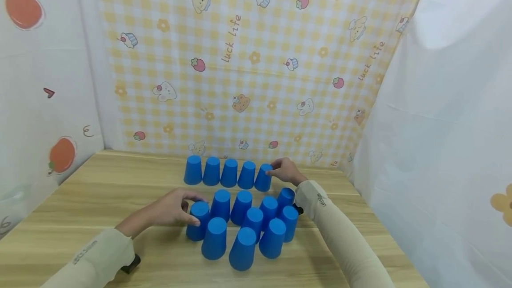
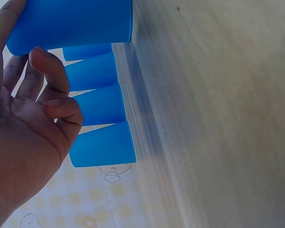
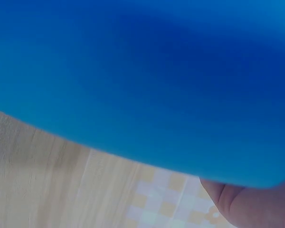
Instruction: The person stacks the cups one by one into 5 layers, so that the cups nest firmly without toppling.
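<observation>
Upside-down blue cups stand on the wooden table, five-wide row behind and a looser cluster in front. My left hand (image 1: 176, 208) holds the cluster's leftmost cup (image 1: 198, 222) between thumb and fingers; the left wrist view shows this cup (image 2: 76, 23) close up, fingers (image 2: 50, 69) along its side. At the back row's right end, my right hand (image 1: 287, 170) pinches the end cup (image 1: 263, 178) near its top. Close to the right sleeve, another cup (image 1: 286, 198) stands at the cluster's edge. A large blue cup surface (image 3: 133, 95) fills most of the right wrist view, hiding most of that hand.
The wooden table (image 1: 100, 190) meets a yellow-checked curtain (image 1: 240, 79) just behind the back row. White sheets hang at the left (image 1: 48, 79) and right (image 1: 448, 123). Front cups such as this one (image 1: 242, 250) stand close together between the forearms.
</observation>
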The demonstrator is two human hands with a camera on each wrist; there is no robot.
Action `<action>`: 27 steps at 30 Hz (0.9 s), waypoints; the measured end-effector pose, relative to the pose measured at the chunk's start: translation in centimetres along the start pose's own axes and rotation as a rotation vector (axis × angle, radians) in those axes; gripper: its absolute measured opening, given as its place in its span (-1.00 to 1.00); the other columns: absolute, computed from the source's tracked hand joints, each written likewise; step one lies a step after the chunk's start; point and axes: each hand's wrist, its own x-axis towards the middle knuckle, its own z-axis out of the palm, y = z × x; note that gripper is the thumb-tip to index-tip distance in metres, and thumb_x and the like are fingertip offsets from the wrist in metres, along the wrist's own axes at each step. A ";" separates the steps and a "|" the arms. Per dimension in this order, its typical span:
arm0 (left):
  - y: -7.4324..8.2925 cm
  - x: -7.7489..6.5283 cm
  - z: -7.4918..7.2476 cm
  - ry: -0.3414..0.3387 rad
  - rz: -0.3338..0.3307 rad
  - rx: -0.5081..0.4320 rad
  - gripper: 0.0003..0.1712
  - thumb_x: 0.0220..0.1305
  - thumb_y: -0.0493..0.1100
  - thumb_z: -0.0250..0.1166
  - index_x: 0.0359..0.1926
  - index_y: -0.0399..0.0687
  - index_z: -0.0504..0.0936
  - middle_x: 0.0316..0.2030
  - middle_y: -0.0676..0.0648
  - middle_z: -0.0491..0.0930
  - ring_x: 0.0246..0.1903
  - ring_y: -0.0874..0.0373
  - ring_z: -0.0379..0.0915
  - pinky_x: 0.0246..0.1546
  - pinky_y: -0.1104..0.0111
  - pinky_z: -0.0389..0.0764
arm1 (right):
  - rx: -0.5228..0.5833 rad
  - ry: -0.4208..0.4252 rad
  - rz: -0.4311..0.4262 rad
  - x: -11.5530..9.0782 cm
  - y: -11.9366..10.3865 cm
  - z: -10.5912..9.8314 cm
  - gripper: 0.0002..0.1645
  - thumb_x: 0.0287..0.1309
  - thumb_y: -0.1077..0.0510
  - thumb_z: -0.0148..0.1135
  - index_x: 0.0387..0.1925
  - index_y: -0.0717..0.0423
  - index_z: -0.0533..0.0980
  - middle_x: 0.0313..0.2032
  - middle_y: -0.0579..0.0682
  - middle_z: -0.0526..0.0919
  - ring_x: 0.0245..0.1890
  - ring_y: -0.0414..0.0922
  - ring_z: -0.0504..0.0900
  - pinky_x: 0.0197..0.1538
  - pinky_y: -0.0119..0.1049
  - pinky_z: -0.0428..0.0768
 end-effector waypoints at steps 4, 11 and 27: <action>0.0 -0.1 0.0 -0.003 -0.001 -0.005 -0.39 0.04 0.06 0.55 0.09 -0.06 0.63 0.01 -0.10 0.62 -0.29 0.07 0.49 -0.32 0.34 0.58 | 0.018 -0.005 0.007 0.0 0.2 0.1 -0.58 0.18 0.06 0.40 0.00 0.20 0.59 -0.11 0.08 0.67 -0.12 -0.02 0.65 -0.11 -0.14 0.67; 0.0 -0.3 -0.1 -0.022 0.011 -0.022 -0.39 0.07 0.04 0.54 0.11 -0.09 0.62 -0.02 -0.10 0.61 -0.40 0.10 0.50 -0.40 0.34 0.58 | 0.044 -0.025 0.018 -0.1 0.5 0.2 -0.52 0.17 0.06 0.40 0.08 0.20 0.55 -0.03 0.13 0.66 -0.10 0.00 0.65 -0.17 -0.12 0.70; -0.3 -0.7 -0.7 -0.009 0.080 0.089 -0.34 0.11 0.08 0.50 0.17 -0.12 0.57 -0.09 0.03 0.60 -0.26 0.12 0.46 -0.36 0.37 0.59 | 0.064 -0.036 -0.005 -1.3 -0.4 -0.7 -0.50 0.19 0.09 0.37 0.12 0.22 0.54 0.09 0.19 0.59 -0.02 0.08 0.63 -0.11 -0.01 0.69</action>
